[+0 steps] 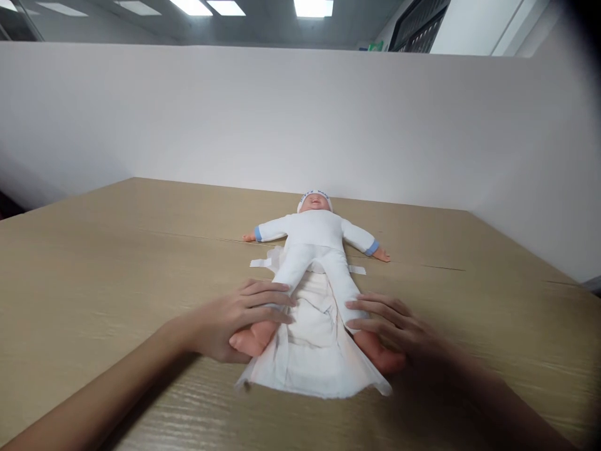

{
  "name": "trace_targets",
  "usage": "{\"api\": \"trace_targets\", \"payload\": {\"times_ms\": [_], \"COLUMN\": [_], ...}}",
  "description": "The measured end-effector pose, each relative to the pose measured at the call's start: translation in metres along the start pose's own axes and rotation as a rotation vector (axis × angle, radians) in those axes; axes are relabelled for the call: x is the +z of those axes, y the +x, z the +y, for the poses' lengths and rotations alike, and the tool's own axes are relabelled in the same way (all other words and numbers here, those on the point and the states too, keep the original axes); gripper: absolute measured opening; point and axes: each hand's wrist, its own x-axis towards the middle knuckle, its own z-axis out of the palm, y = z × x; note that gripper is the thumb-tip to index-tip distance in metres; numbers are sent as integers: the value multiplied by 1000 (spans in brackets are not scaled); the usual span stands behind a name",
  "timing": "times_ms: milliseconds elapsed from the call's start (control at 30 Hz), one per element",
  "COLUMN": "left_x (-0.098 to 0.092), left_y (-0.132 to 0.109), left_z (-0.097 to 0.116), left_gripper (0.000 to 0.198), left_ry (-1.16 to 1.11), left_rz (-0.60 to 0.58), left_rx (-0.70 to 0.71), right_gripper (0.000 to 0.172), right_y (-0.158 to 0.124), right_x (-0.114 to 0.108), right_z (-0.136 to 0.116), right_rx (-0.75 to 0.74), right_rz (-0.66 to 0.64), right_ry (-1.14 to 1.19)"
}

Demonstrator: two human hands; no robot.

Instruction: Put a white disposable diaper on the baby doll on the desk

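A baby doll (pixel 315 228) lies on its back in a white suit with blue cuffs, head away from me, arms spread and legs apart. Beneath its hips and between its legs is an unfolded white diaper (pixel 312 363), its front panel stretched toward me. A fastening tab sticks out on each side near the doll's waist. My left hand (pixel 239 313) rests over the lower leg on the left, fingers stretched and apart, thumb hidden. Across the other lower leg lie the outstretched fingers of my right hand (pixel 399 322); its thumb is hidden too. Both bare doll feet show beside my palms.
The wooden table (pixel 117 263) extends around the doll, with thin seams across its surface. A white partition (pixel 300 113) rises behind the table's far edge, close to the doll's head. Another pale wall (pixel 539 175) borders the right side.
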Motion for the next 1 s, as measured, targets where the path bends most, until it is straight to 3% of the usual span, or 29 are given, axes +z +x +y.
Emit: {"api": "trace_targets", "payload": {"times_ms": [367,567,733,900,1000], "left_x": [4,5,5,6,10], "left_y": [1,2,5,8,13], "left_z": [4,6,11,16,22], "left_gripper": [71,70,75,70,52], "left_ry": [-18,-50,-73,-79,-113], "left_rz": [13,35,76,82,100], "left_rx": [17,15,27,2,-75], "right_gripper": [75,75,89,67,58], "right_y": [7,9,9,12,21], "right_x": [-15,-21,-21,-1,8], "right_z": [-15,-23,-23,-25,-32], "right_rx": [2,7,24,64,132], "right_rz": [-156,-143,-109,-9,47], "right_ry": [78,124,89,1,-37]}}
